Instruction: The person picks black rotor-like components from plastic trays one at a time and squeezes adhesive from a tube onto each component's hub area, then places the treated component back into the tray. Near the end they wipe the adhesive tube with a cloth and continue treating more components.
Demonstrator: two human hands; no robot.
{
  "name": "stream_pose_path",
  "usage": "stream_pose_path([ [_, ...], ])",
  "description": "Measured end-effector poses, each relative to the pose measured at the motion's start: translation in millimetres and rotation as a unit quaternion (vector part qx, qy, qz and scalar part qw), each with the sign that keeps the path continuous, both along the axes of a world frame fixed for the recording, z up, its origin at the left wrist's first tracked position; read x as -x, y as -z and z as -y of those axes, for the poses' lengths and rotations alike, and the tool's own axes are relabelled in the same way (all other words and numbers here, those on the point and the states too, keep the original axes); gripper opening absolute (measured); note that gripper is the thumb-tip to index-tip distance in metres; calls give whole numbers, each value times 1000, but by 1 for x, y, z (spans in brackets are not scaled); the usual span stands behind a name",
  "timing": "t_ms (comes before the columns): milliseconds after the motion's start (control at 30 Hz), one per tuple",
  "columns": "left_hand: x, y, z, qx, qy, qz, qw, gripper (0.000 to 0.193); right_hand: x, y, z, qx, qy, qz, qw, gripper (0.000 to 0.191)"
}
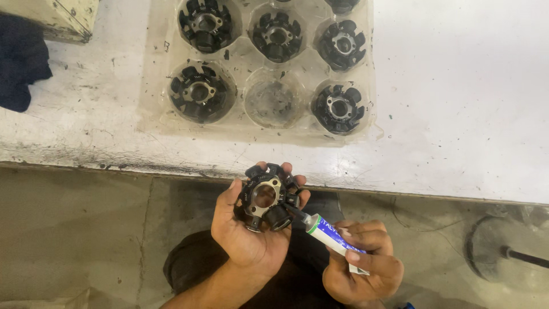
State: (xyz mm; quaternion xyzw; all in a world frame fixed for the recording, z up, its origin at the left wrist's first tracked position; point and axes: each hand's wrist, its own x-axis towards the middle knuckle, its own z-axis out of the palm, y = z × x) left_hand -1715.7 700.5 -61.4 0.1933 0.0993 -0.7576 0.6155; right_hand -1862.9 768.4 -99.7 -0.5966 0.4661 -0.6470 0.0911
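Note:
My left hand (247, 229) cups a round black stator part (266, 197) with a metal hub in its middle, held below the bench edge. My right hand (363, 266) grips a small white and blue tube (334, 236) with a green collar. The tube's black nozzle touches the lower right side of the part. On the bench lies a clear plastic tray (157, 68) with round pockets. Several pockets hold the same kind of black part, and the front middle pocket (273, 103) holds none.
The white, scuffed bench top (457, 103) runs across the view, its front edge just above my hands. A dark cloth (20, 57) lies at the far left beside a pale block (57, 17). A round black base with a rod (497, 246) stands on the floor at right.

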Motion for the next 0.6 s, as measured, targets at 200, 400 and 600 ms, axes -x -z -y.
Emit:
stream_pose_path([
  [200, -2, -1, 4, -34, 15, -13, 999, 50, -2, -9, 2, -14, -14, -27, 999, 43],
  [400, -10, -5, 24, 72, 15, 26, 997, 55, 2, -8, 5, -12, -39, 99, 994, 36],
  [600, -44, 5, 115, 352, 0, 278, 894, 45, 20, -3, 2, -37, -58, 225, 972, 29],
])
